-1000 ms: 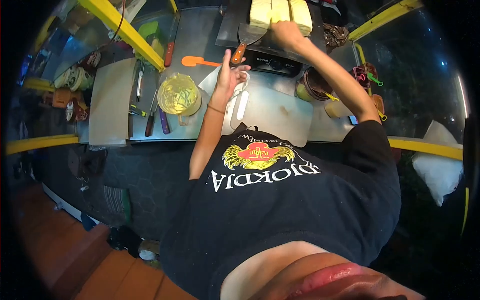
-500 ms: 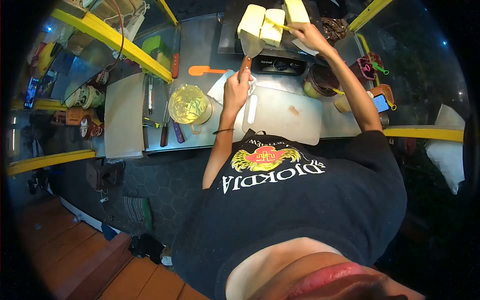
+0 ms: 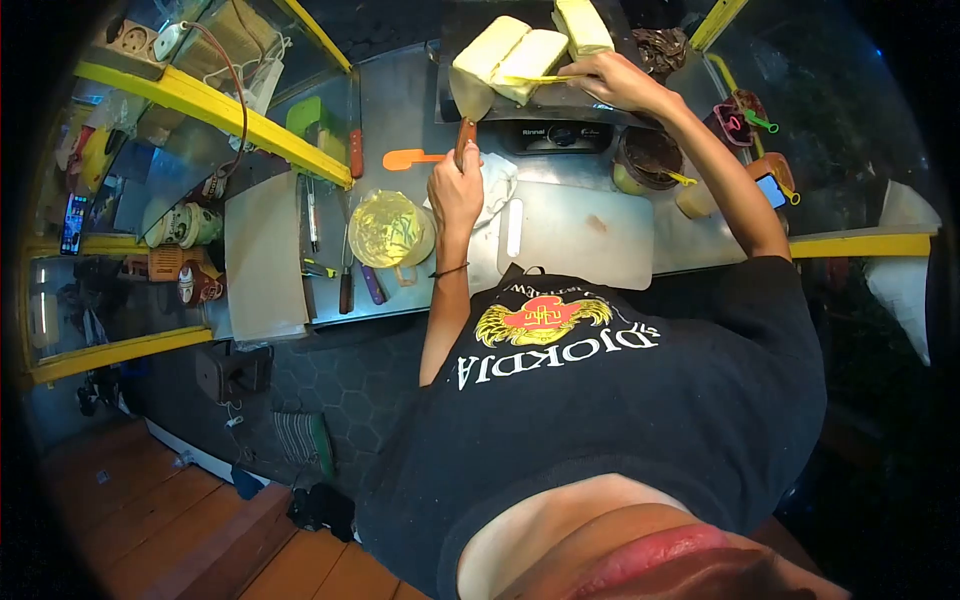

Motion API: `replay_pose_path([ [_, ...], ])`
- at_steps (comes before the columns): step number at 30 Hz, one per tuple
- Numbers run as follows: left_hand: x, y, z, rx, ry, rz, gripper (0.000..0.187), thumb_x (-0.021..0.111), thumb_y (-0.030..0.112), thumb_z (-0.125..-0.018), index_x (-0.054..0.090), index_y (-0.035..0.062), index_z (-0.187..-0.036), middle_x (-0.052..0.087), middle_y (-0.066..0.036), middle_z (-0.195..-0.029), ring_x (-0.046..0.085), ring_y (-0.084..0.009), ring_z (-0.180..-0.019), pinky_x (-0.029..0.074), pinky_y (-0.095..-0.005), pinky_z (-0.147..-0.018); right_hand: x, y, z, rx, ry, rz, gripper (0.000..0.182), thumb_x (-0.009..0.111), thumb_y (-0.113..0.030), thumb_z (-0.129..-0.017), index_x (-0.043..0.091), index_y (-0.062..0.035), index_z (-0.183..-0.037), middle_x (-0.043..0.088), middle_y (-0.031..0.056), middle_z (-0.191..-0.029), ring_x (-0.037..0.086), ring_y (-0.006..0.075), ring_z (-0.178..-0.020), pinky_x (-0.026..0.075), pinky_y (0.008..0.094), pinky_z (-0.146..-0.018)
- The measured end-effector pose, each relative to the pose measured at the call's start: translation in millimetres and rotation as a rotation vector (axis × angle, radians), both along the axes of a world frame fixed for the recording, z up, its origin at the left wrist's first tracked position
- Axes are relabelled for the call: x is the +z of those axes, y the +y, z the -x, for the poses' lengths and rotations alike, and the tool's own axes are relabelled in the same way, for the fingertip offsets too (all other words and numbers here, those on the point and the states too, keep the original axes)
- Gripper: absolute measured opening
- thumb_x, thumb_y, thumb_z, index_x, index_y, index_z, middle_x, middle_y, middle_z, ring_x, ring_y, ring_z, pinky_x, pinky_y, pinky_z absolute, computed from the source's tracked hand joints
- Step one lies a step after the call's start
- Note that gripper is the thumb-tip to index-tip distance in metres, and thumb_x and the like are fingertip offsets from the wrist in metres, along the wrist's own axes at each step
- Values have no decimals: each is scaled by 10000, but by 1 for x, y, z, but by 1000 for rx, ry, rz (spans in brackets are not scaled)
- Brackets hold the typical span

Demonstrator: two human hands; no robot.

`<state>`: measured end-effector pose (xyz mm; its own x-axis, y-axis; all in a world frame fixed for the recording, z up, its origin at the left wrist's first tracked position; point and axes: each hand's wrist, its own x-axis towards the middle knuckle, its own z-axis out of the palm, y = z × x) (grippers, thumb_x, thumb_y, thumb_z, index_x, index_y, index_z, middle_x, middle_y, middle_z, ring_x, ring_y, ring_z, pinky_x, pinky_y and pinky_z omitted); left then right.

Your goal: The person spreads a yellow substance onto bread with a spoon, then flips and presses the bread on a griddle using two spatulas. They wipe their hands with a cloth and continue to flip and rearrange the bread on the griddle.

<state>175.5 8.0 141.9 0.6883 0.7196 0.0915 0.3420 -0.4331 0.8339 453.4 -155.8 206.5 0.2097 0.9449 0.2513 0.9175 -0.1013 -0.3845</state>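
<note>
The left hand (image 3: 457, 192) has its fingers clamped on the scraper (image 3: 471, 106) and the right hand (image 3: 625, 82) grips a yellow stick (image 3: 540, 79) — both tools at the bread blocks (image 3: 490, 50) on the dark griddle (image 3: 464, 24) — so a flat blade and light pressure should work best.

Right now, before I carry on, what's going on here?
The person's left hand holds a wooden-handled spatula, its blade at the near end of a pale yellow block. The right hand holds a thin yellow tool across the neighbouring block. Both blocks lie on a dark plate, with a third block to their right.
</note>
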Motion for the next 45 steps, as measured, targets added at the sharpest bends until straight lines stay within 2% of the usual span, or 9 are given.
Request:
replay_pose_path([
  [6, 18, 3, 6, -45, 70, -6, 448, 503, 395, -968, 686, 9, -834, 668, -196, -714, 660, -411, -732, 479, -485, -684, -42, 20, -55, -553, 374, -302, 347, 636, -279, -944, 701, -20, -1165, 748, 169, -950, 689, 186, -816, 539, 362, -726],
  [12, 10, 11, 3, -32, -65, -109, 446, 519, 396, -964, 668, 23, -769, 571, -115, -553, 611, -262, -560, 449, -392, -589, -44, 10, 33, -288, 543, -169, 331, 644, -232, -949, 690, 1, -1178, 728, 164, -1095, 687, 207, -952, 520, 337, -865],
  [16, 35, -2, 12, -37, 56, -142, 454, 527, 391, -960, 683, 5, -779, 628, -176, -632, 651, -355, -648, 466, -438, -630, -47, 3, -23, -527, 70, -393, 251, 617, -201, -922, 729, -115, -1129, 725, 170, -921, 721, 291, -786, 562, 394, -742],
  [18, 36, -8, 11, -88, 90, -185, 454, 516, 392, -964, 679, -4, -814, 636, -223, -688, 641, -416, -702, 472, -485, -661, -46, -1, -8, -423, -130, -78, 228, 612, -121, -872, 736, -110, -1063, 716, 189, -897, 697, 371, -797, 556, 452, -763],
  [25, 51, -14, 7, -103, 122, -187, 458, 508, 389, -968, 669, -23, -849, 631, -299, -751, 620, -499, -760, 476, -546, -689, -35, -1, -3, -266, 156, -354, 267, 622, -211, -928, 724, -42, -1107, 728, 182, -994, 726, 277, -880, 549, 369, -819],
  [32, 45, -17, 5, -144, 114, -224, 466, 507, 393, -970, 671, -27, -854, 631, -301, -750, 625, -493, -758, 477, -540, -688, -53, 9, 47, -300, 731, -160, 344, 655, -272, -946, 697, -27, -1185, 744, 136, -955, 525, 108, -512, 450, 280, -440],
  [36, 53, -15, 9, -111, 136, -173, 466, 513, 385, -966, 665, -36, -838, 631, -308, -763, 622, -499, -762, 476, -548, -700, -63, -10, 0, -465, 287, -417, 296, 627, -231, -941, 709, -38, -1151, 732, 170, -1019, 736, 263, -865, 561, 364, -784],
  [42, 58, -26, 5, -162, 150, -269, 476, 511, 390, -969, 658, -39, -827, 624, -312, -745, 620, -500, -744, 474, -552, -682, -24, -6, 83, -191, 124, -55, 303, 632, -98, -882, 702, -50, -1173, 725, 179, -1031, 715, 300, -962, 540, 378, -884],
  [45, 60, -21, 6, -129, 146, -220, 471, 509, 380, -967, 658, -38, -811, 620, -315, -746, 618, -503, -741, 473, -553, -683, -46, -9, 28, -362, 230, -330, 281, 619, -188, -929, 712, -36, -1146, 713, 184, -1091, 715, 279, -975, 541, 368, -889],
])
